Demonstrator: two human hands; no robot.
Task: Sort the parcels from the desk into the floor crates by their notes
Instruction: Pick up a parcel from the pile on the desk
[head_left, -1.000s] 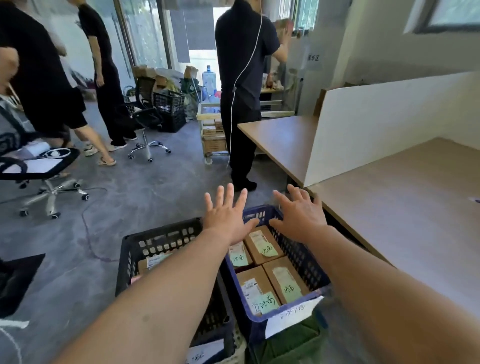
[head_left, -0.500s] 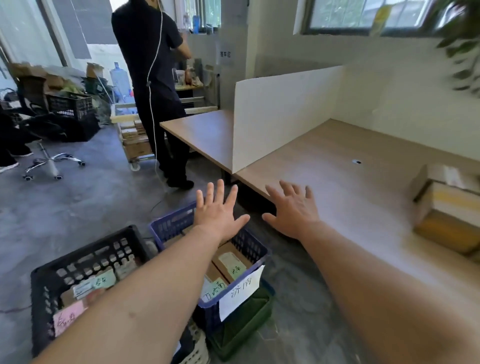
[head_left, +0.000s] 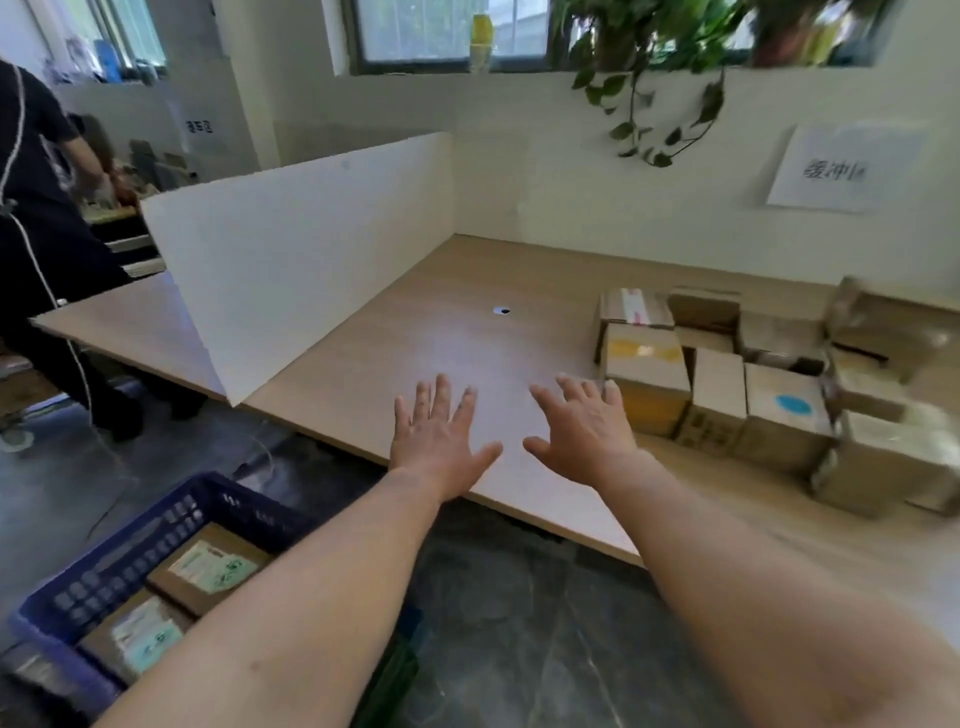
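Several brown cardboard parcels (head_left: 649, 374) sit bunched on the right side of the wooden desk (head_left: 441, 338); one carries a blue round sticker (head_left: 792, 404). My left hand (head_left: 439, 434) and my right hand (head_left: 587, 428) hover over the desk's near edge, fingers spread, holding nothing. The right hand is just left of the nearest parcel, not touching it. On the floor at lower left stands a blue crate (head_left: 171, 519) with parcels bearing green notes (head_left: 213, 566); my left forearm hides part of it.
A white divider board (head_left: 291, 249) stands upright on the desk's left. A person in dark clothes (head_left: 41, 218) stands at the far left. A paper sign (head_left: 841, 169) hangs on the wall and a trailing plant (head_left: 654, 62) hangs above the parcels. Dark floor lies below the desk edge.
My view has swung right from the floor crates to the desk. Both open hands have moved from above the blue crate to over the desk, near the parcels.
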